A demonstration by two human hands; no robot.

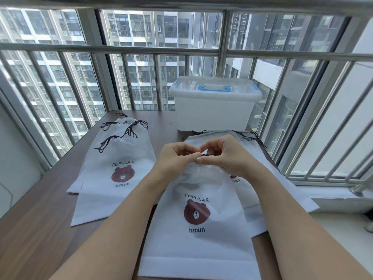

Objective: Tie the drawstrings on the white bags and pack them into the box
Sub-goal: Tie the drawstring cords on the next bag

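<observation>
A white drawstring bag [198,235] with a brown bear print lies in front of me, its top gathered. My left hand [175,158] and my right hand [224,156] meet above that top, both pinching the dark drawstring [204,155], which is mostly hidden by my fingers. To the left lies a pile of white bags [117,170] with their black cords bunched at the top. Under and to the right of the bag I work on lies another stack of white bags [268,178]. The translucent white box [214,110], with a blue handle on its shut lid, stands behind.
Everything rests on a brown wooden table [40,219]. Metal window bars [141,51] run close behind and to the right of the table, with a white sill [333,203] on the right.
</observation>
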